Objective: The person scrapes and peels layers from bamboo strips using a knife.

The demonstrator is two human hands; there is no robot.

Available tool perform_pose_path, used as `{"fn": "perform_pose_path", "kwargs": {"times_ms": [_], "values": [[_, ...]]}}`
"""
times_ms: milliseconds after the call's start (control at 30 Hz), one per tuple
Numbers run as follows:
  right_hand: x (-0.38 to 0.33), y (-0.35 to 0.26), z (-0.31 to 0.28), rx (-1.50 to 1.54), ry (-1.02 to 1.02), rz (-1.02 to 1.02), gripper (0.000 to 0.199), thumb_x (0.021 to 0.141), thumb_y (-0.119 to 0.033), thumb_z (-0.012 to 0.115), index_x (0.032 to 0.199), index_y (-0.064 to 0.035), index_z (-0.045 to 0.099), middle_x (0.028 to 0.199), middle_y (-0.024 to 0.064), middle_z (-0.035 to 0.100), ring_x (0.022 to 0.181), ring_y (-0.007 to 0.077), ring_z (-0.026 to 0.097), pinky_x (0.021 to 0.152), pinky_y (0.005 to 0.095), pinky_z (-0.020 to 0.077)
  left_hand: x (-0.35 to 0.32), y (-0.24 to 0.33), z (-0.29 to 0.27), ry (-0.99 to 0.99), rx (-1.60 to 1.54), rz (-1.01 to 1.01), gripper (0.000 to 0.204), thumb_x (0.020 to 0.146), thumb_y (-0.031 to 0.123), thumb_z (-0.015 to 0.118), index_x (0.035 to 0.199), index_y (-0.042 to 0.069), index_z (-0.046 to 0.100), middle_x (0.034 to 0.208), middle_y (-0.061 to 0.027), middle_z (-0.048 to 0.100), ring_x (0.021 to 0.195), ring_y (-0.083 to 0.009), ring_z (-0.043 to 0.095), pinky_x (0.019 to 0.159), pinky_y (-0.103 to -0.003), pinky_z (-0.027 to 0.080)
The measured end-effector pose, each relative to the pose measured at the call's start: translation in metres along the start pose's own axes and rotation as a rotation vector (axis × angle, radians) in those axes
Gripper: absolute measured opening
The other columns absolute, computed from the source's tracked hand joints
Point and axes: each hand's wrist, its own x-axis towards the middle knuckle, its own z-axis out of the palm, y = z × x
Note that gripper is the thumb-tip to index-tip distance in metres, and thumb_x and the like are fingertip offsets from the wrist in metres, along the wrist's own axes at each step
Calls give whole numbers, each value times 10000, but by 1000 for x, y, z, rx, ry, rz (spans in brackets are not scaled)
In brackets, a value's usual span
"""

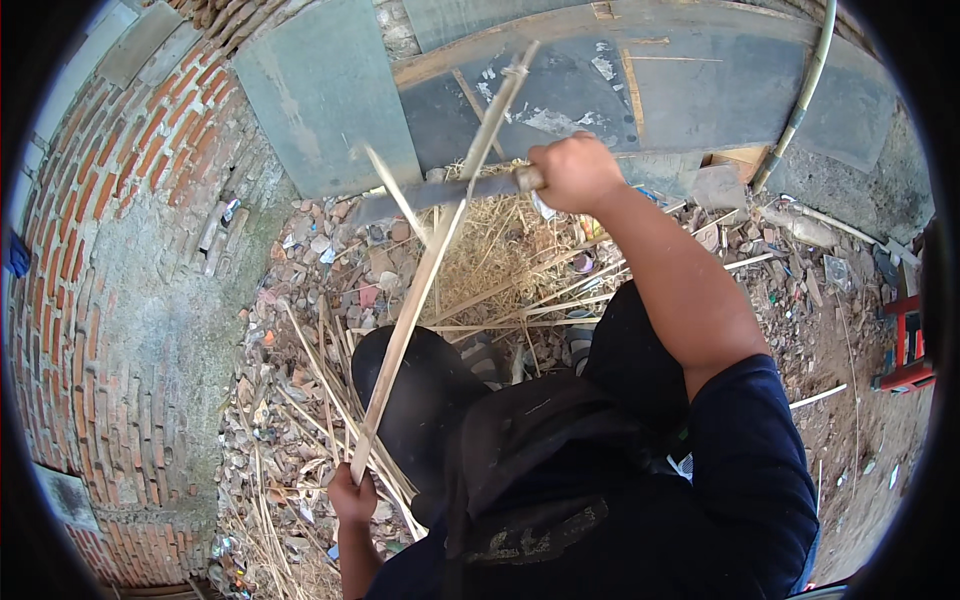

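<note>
My left hand point(352, 497), low on the left, is closed around the lower end of a long bamboo strip point(408, 312). The strip slants up and away to the right, past my bent knee. Across its upper part lies the blurred blade of a machete point(440, 192), whose short handle sits in my closed right hand point(578, 172). A thinner pale sliver point(397, 195) leans off the strip's left side near the blade. Whether it is still joined to the strip, I cannot tell. Motion smears the strip's far end.
Shavings point(500, 250) heap up ahead of my feet. Cut bamboo strips point(330, 390) lie by my left leg on rubble. A brick wall point(110, 300) rises at left, grey panels point(700, 95) stand ahead, with a leaning pole point(800, 105). A red object point(908, 345) is far right.
</note>
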Motion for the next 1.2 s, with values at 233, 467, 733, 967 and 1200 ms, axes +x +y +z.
{"fn": "perform_pose_path", "kwargs": {"times_ms": [233,467,733,967,1200], "values": [[-8,9,2,139,-31,258,228,737,-230,675,935,-120,702,881,129,731,895,345,710,830,478,557,7,7,2,-6,43,-8,224,838,121,669,734,16,501,594,-199,568,533,-390,585,515,-441,440],[-7,-7,-1,237,-110,188,194,737,-230,670,900,-130,705,880,128,733,885,347,711,790,477,573,1,14,8,25,-18,19,255,846,123,687,719,20,491,573,-187,542,494,-355,547,494,-422,417],[-6,-37,3,169,-174,-53,156,717,-203,680,858,-139,700,826,101,722,845,329,706,798,472,542,0,15,12,41,-22,41,279,863,130,693,712,25,483,566,-171,526,476,-283,516,485,-395,403],[-4,-35,15,165,-182,-133,158,706,-217,696,838,-129,699,806,102,716,824,330,700,796,468,532,2,23,14,70,-32,33,247,862,116,692,723,15,514,573,-165,532,485,-266,512,496,-388,412],[-6,-22,10,142,-115,-84,153,695,-216,704,818,-123,700,795,103,714,840,326,702,827,461,530,0,13,19,52,-39,1,265,870,132,685,722,14,500,570,-159,526,493,-250,519,503,-400,412]]}}
